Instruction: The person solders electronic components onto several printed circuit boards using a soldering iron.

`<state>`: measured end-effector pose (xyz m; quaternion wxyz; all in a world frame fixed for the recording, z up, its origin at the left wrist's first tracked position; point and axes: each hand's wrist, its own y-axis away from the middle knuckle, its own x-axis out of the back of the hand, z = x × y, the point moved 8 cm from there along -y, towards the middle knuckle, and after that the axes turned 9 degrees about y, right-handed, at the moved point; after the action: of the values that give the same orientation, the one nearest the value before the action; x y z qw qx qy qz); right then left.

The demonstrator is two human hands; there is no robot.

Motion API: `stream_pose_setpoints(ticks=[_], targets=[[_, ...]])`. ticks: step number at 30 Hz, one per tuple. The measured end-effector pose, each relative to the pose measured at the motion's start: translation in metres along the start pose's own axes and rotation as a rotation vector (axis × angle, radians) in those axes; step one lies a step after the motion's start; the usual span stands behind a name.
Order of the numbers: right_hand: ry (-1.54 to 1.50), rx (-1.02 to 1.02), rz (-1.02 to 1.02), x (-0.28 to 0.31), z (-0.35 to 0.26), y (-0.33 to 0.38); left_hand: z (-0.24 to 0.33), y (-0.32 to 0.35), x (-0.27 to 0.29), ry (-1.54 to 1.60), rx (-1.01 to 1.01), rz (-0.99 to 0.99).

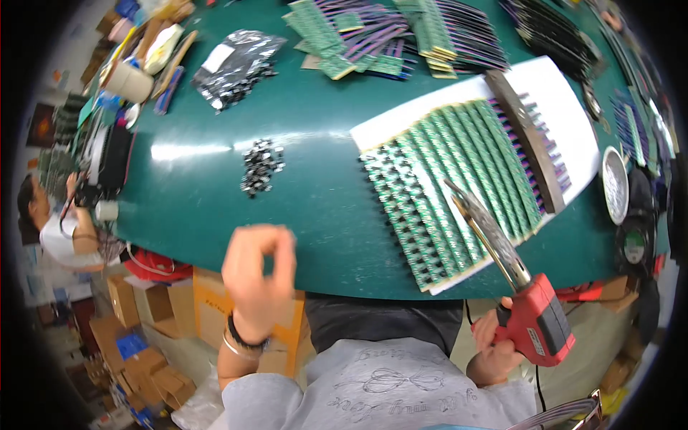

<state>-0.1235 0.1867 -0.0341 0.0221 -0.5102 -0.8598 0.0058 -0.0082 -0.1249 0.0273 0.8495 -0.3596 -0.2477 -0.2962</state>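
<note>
My right hand (pixel 493 338) grips a red and black soldering gun (pixel 542 322) by its handle. The gun's long metal barrel points up and left over rows of green circuit boards (pixel 459 172). These boards lie side by side on a white board (pixel 566 86), with small black parts along their left end. A dark bar (pixel 527 140) lies across the wires at their right end. Over the table's near edge, left of the boards, my left hand (pixel 259 269) is curled into a pinch. Whatever its fingertips may hold cannot be made out.
Beyond my left hand lies a small heap of black parts (pixel 262 167) on the green table (pixel 315 208). A plastic bag (pixel 233 68) of similar parts sits farther back. Wired board stacks (pixel 437 39) line the far side. A round white dish (pixel 614 185) stands at right; another person (pixel 68 229) is at left.
</note>
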Motion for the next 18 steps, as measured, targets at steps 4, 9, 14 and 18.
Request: stream_pose_setpoints(ticks=[4,9,14,18], targets=[[0.116,-0.018,-0.311,-0.014,0.004,0.006,0.108,0.047,-0.039,0.397,-0.594,-0.463],[0.276,0.142,-0.384,-0.028,-0.015,-0.005,0.146,0.045,-0.071,0.448,-0.728,-0.413],[0.172,0.126,-0.394,-0.022,-0.015,-0.011,0.145,0.046,-0.080,0.507,-0.734,-0.461],[0.158,0.026,-0.372,-0.019,-0.005,-0.009,0.148,0.047,-0.082,0.500,-0.772,-0.472]])
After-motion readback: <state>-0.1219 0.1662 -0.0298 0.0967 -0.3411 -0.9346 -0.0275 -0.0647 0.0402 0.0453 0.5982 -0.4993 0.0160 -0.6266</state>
